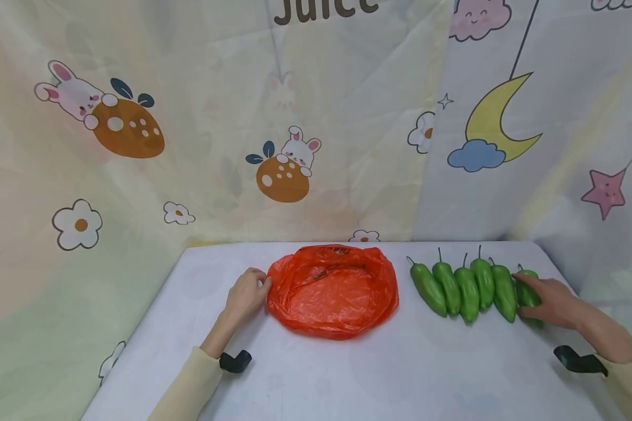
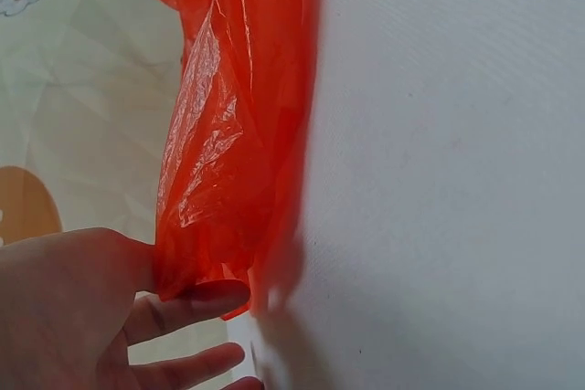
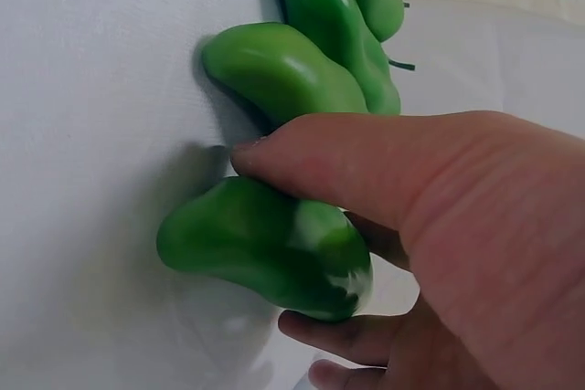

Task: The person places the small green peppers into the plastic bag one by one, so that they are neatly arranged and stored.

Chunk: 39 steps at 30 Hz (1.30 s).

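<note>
A red plastic bag (image 1: 332,301) lies on the table with its mouth spread wide and its rim rolled into a loose ring. My left hand (image 1: 247,293) is at its left side, pinching the rim between thumb and index finger; the other fingers (image 2: 187,367) extend free below the bag's edge (image 2: 219,162). To the right, several green peppers (image 1: 467,295) lie side by side, stems pointing away. My right hand (image 1: 553,301) holds the rightmost green pepper (image 3: 265,248), thumb along one side and fingers around the other. The hand covers part of this pepper in the head view.
The white table (image 1: 347,374) reaches back to a printed cloth (image 1: 347,175) with rabbits, flowers and a moon. Another pepper (image 3: 283,66) lies close beside the thumb in the right wrist view. Each wrist wears a black camera mount (image 1: 236,361).
</note>
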Tool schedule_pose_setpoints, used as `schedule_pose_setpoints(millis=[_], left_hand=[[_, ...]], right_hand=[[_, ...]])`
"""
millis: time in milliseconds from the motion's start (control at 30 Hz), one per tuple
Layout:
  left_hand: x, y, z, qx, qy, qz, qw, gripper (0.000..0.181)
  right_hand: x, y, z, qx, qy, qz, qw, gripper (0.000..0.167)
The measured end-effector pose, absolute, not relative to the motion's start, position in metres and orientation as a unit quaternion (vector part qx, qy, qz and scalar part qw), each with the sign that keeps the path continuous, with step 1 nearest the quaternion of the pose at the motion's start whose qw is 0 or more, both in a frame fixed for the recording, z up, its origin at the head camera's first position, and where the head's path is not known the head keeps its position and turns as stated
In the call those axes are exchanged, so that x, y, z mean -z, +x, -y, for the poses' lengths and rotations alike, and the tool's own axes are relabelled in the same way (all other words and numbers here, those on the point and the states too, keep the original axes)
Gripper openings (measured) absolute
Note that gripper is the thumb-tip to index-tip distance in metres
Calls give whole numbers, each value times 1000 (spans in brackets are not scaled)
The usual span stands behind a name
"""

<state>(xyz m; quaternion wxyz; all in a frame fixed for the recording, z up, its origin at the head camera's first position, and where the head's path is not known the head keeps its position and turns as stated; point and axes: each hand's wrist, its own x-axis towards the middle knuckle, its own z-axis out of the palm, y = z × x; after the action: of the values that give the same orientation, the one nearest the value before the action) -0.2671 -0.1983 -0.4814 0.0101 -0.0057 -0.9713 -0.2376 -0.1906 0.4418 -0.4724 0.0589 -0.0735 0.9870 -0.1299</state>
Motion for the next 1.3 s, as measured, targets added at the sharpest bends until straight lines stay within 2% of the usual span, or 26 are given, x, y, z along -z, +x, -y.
schedule_pose_setpoints(millis=[733,1300], left_hand=[[480,-269,195,232,1,973,19,28],[480,-267,198,229,1,973,23,28]], right_hand=[[443,-195,-443,111,-91,-989,39,79],[431,-195,-437,128,-67,-987,63,82]])
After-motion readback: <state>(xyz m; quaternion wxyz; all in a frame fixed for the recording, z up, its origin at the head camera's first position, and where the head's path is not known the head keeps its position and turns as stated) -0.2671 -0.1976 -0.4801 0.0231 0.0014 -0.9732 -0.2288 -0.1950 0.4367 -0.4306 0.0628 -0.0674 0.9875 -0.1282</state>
